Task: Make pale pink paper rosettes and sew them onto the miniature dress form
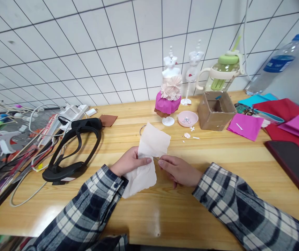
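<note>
My left hand (131, 162) grips a sheet of pale pink crepe paper (154, 141), thumb on top, above the front middle of the wooden table. A notch on the right side parts its upper and lower portions. My right hand (179, 169) is closed in a pinch at this notch; a thin dark thing shows at the fingertips, too small to name. Behind the sheet, part of a thin ring (142, 129) sticks out at the upper left. Farther back stands a white mini dress form (170, 71), dressed in a pale top with pleated rosettes and a magenta skirt (168, 104).
A pink dish (188, 119) holds small beads, with paper scraps before it. A cardboard box (214, 113), a lidded cup (225, 71) and a water bottle (277, 66) stand at the right rear. A phone (293, 167) lies right; a black headset (73, 150) and cables lie left.
</note>
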A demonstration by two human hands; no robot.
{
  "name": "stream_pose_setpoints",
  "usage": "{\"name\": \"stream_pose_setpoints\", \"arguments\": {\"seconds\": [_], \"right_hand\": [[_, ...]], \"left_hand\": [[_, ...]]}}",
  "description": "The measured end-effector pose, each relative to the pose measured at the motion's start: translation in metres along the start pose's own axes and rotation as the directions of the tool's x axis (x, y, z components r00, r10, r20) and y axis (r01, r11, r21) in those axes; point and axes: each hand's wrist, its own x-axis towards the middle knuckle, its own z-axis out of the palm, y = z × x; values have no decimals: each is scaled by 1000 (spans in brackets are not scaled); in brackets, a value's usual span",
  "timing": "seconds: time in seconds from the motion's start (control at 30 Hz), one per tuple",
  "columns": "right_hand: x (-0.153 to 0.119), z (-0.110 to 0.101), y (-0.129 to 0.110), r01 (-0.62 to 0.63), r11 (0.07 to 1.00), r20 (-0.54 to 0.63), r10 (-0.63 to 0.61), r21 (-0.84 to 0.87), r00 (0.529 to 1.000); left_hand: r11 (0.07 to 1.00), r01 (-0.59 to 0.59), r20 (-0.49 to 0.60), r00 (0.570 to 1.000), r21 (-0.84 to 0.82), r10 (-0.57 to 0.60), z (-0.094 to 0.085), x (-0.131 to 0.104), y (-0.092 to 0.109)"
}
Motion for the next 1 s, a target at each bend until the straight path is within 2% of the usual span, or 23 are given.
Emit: {"name": "stream_pose_setpoints", "arguments": {"seconds": [0.17,0.27,0.37,0.57,0.67,0.73,0.83,1.0], "right_hand": [[-2,0,-2,49,984,-47,-58,-172,997],[-3,-6,-4,127,921,-106,-177,-369,978],[-4,-13,-8,174,850,-109,-261,-497,959],[-8,-18,-13,108,759,-181,-287,-642,941],[-8,-18,-12,84,723,-210,-306,-685,929],[-7,-18,-12,92,715,-209,-321,-693,924],[-7,-17,-10,117,698,-191,-348,-706,918],[-6,-17,-8,138,709,-191,-363,-691,912]], "left_hand": [[998,-50,34,998,36,49,-1,0,-1],[997,-58,51,997,60,55,0,0,0],[991,-102,50,994,90,98,1,0,3],[983,-151,94,986,108,141,1,0,3],[985,-167,50,985,43,165,0,2,-2],[991,-133,4,991,18,133,0,3,-6],[995,-75,-19,997,64,76,3,3,-7],[977,-110,-35,992,180,118,10,0,4]]}}
